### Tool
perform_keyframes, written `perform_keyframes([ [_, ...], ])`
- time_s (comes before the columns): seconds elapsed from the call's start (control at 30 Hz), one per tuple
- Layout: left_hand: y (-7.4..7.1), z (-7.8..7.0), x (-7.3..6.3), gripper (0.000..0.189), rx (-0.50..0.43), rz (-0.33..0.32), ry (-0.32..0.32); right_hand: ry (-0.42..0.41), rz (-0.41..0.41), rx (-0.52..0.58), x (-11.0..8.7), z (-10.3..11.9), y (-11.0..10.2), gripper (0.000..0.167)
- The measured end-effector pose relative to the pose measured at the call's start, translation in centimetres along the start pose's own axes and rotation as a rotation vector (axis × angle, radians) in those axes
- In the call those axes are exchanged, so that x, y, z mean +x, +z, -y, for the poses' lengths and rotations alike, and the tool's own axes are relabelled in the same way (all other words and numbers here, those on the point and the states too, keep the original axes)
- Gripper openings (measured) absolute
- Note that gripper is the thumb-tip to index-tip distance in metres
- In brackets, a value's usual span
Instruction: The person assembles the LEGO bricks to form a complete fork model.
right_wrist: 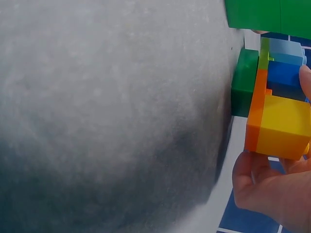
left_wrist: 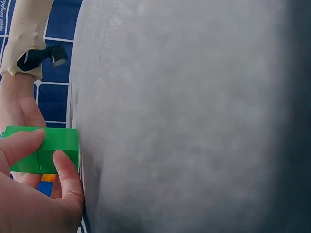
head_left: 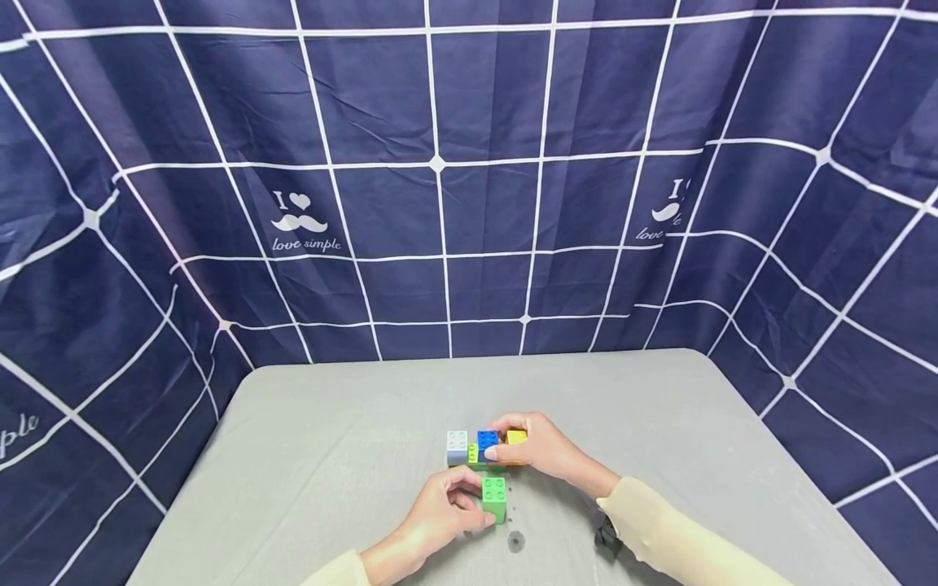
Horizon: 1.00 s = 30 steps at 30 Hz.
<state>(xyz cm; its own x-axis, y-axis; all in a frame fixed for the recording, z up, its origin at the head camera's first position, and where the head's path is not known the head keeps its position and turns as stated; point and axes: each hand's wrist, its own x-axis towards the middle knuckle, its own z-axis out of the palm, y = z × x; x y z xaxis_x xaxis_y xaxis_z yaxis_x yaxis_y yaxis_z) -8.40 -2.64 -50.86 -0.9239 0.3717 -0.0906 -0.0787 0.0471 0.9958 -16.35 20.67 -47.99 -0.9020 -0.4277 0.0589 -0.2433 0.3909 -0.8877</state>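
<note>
My left hand (head_left: pixel 440 511) pinches a green toy brick stack (head_left: pixel 494 500) between thumb and fingers; in the left wrist view a seam divides the green bricks (left_wrist: pixel 58 149). Just beyond it, my right hand (head_left: pixel 545 448) grips a brick build, its thumb against the blue brick (head_left: pixel 487 438) and its other fingers round the back and the yellow end. This build has a light blue brick (right_wrist: pixel 286 51) at its left, a lime piece (right_wrist: pixel 264 53), and a yellow brick (right_wrist: pixel 284 126) over an orange piece (right_wrist: pixel 255 114). Beneath them lies a dark green brick (right_wrist: pixel 244 82).
Both hands work over a grey table (head_left: pixel 330 431). A dark blue curtain (head_left: pixel 484 203) with white lines surrounds its back and sides. A small dark spot (head_left: pixel 516 541) marks the tabletop near the green stack. Under the right sleeve hangs a black wrist device (head_left: pixel 607 537).
</note>
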Motion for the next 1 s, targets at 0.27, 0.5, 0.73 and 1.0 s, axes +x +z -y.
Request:
perform_keyframes([
  [0.27, -0.2, 0.1, -0.1, 0.037, 0.009, 0.007, -0.001, -0.015, -0.003, -0.011, 0.1, -0.1, 0.1, 0.03],
  [0.5, -0.2, 0.5, -0.5, 0.041, 0.023, 0.005, -0.024, 0.008, -0.006, -0.017, -0.2, -0.3, 0.4, 0.031],
  [0.73, -0.6, 0.6, -1.0, 0.044, 0.038, 0.006, -0.011, 0.023, -0.004, -0.021, -0.2, -0.2, 0.4, 0.03],
  [1.0, -1.6, 0.0, -1.2, 0.039, 0.058, -0.054, 0.004, 0.016, -0.004, -0.019, 0.0, -0.3, 0.1, 0.033],
])
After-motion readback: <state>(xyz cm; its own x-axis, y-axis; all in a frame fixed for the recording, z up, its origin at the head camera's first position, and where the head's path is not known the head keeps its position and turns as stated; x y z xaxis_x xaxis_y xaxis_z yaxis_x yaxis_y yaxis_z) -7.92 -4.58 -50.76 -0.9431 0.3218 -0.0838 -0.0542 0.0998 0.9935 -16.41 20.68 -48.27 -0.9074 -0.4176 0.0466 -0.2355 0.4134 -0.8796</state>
